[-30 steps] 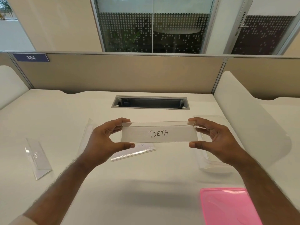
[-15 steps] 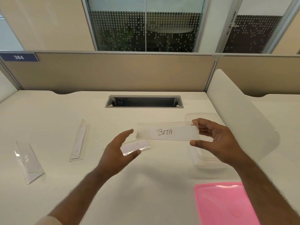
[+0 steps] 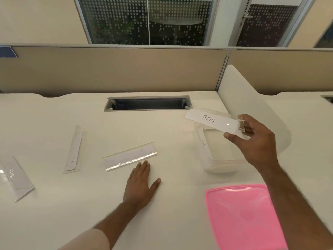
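My right hand point(image 3: 255, 143) pinches the right end of a clear acrylic name holder point(image 3: 212, 121) with a white card reading "BETA". It hangs in the air above a clear plastic container point(image 3: 216, 159) on the white desk point(image 3: 54, 204). My left hand point(image 3: 140, 184) rests flat on the desk with straight fingers, its fingertips just below another clear name holder point(image 3: 130, 157) lying on the desk. It holds nothing.
Two more clear holders lie to the left, one point(image 3: 74, 150) in the middle left and one point(image 3: 15, 177) at the left edge. A pink lid point(image 3: 243, 217) lies at the front right. A cable slot point(image 3: 147, 103) opens at the back; a white divider point(image 3: 252, 109) stands at the right.
My left hand has let go of the BETA holder and dropped flat onto the desk. My right hand has carried the holder to the right, over the clear container.
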`<control>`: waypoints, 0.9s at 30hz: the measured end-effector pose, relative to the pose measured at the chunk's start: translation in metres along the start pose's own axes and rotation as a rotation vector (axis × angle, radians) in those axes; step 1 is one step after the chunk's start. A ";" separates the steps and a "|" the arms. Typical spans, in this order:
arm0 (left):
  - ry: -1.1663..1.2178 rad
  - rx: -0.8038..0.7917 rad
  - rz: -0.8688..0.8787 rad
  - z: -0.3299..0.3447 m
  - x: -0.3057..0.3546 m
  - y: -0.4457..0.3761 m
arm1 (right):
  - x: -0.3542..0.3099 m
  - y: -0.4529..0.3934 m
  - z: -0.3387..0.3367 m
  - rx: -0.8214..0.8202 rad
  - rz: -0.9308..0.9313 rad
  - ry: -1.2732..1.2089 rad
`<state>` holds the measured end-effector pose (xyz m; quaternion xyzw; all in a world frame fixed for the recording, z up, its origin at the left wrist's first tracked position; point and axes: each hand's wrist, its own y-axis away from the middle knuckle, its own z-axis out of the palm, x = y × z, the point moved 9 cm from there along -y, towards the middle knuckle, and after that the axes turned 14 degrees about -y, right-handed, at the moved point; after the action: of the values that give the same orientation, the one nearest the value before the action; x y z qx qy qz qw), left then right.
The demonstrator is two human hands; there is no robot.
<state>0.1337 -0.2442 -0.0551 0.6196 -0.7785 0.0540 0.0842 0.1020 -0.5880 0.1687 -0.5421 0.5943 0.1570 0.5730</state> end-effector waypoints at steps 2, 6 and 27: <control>-0.078 -0.007 0.031 0.007 0.001 0.000 | -0.005 0.002 -0.009 0.040 -0.042 0.073; -0.136 -0.009 0.043 0.013 0.001 0.000 | -0.011 0.008 -0.020 0.095 -0.094 0.224; -0.178 0.007 0.050 0.016 0.001 -0.001 | 0.082 0.025 0.006 0.094 0.212 0.499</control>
<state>0.1330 -0.2482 -0.0703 0.6025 -0.7980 0.0032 0.0111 0.1039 -0.6122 0.0863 -0.4716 0.7771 0.0501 0.4137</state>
